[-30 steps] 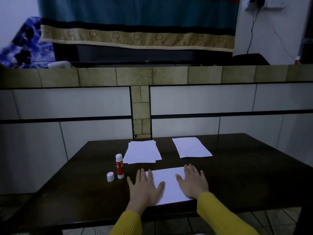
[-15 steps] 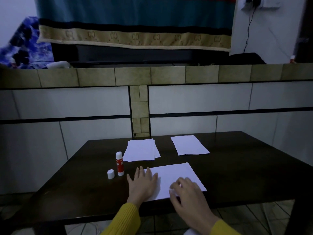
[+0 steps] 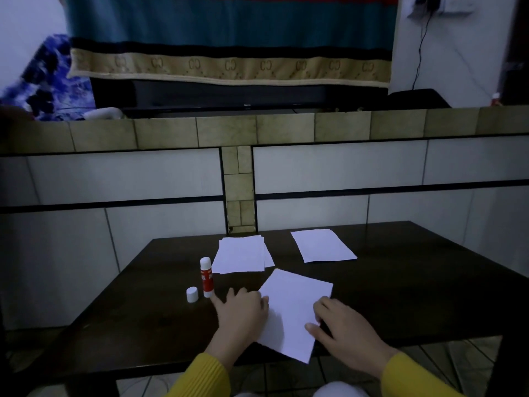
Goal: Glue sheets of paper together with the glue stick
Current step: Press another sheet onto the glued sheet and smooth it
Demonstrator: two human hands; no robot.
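A white sheet of paper (image 3: 294,305) lies turned at an angle over the near edge of the dark table (image 3: 415,296), its near corner past the edge. My left hand (image 3: 240,315) holds the sheet's left edge with curled fingers. My right hand (image 3: 347,332) pinches its right edge, thumb on top. The red and white glue stick (image 3: 206,277) stands uncapped to the left of my left hand. Its white cap (image 3: 192,294) stands beside it.
A loose stack of white sheets (image 3: 242,257) lies behind the glue stick. A single sheet (image 3: 323,245) lies at the back right. A tiled low wall (image 3: 343,167) rises right behind the table.
Both hands went from pressing flat on the sheet to taking it by its edges. The sheet has been turned from square with the table to a diagonal.
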